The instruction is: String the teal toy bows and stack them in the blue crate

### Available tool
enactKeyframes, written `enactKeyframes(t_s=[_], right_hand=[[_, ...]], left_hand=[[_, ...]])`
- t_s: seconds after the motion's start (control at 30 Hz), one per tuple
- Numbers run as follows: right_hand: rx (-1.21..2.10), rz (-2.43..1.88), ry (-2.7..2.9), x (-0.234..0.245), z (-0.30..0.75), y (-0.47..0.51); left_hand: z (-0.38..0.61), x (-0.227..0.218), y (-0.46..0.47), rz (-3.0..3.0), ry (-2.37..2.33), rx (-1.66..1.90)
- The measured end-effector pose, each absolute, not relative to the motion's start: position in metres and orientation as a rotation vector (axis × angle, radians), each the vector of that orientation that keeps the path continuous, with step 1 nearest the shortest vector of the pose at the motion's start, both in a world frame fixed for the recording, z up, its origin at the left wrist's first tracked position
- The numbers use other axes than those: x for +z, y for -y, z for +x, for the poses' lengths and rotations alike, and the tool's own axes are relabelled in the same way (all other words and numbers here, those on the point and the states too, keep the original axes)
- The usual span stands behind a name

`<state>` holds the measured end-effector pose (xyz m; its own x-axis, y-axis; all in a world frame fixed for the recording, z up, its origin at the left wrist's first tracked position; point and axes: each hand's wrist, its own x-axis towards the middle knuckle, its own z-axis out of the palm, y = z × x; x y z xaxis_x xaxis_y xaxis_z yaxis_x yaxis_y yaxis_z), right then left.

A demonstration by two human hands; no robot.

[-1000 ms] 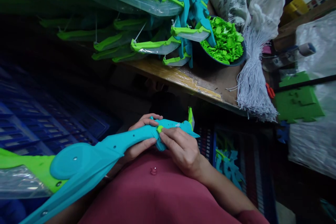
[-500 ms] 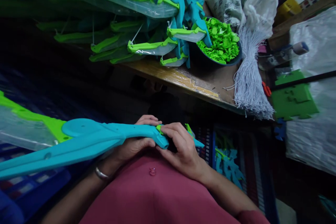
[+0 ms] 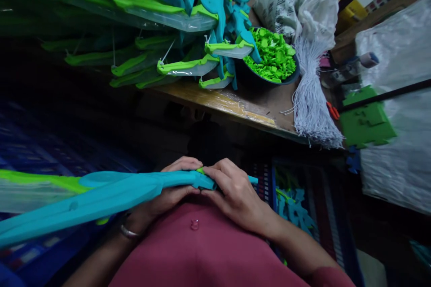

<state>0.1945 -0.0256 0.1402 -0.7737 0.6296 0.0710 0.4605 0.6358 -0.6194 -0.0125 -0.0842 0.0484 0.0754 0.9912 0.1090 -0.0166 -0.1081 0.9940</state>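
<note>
Across my lap lies a long turquoise plastic toy part (image 3: pixel 128 193), joined at the left to a lime-green strip over a clear section. My left hand (image 3: pixel 175 184) grips its narrow end, fingers behind and thumb in front. My right hand (image 3: pixel 232 188) closes around the tip of that end, thumb below and fingers above. A small lime-green piece (image 3: pixel 200 170) shows on top, by the right fingertips. A turquoise point sticks out beyond my right hand. What the right palm covers is hidden.
Similar turquoise, green and clear toys (image 3: pixel 188 65) are stacked on a bench (image 3: pixel 218 98). Beside them stand a dark bowl (image 3: pixel 262 81) of small green pieces, a bundle of white strings (image 3: pixel 314 107) and a green foam block (image 3: pixel 367 119). Blue crates (image 3: pixel 266 179) are below.
The turquoise part has turned in my hands, its front end dropping slightly. My right hand has closed further over the tip, and the green piece is more covered. The view has shifted slightly right.
</note>
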Motion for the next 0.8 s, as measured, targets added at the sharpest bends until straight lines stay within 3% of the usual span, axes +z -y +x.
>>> enactKeyframes(t_s=[0.27,0.53,0.67,0.8], right_hand=[[0.932,-0.703,2.653,0.129,0.200,0.002],[1.517,-0.941,2.482,0.102,0.199,-0.038],[1.601,-0.880,2.690,0.104,0.188,-0.065],[1.481,-0.598,3.099,0.122,0.172,-0.079]], left_hand=[[-0.007,0.042,0.083,1.229,-1.131,1.173],[0.012,0.038,0.078,0.997,-1.347,1.076],[0.009,0.041,0.075,0.917,-1.344,1.072],[0.001,0.044,0.078,0.897,-1.314,1.011]])
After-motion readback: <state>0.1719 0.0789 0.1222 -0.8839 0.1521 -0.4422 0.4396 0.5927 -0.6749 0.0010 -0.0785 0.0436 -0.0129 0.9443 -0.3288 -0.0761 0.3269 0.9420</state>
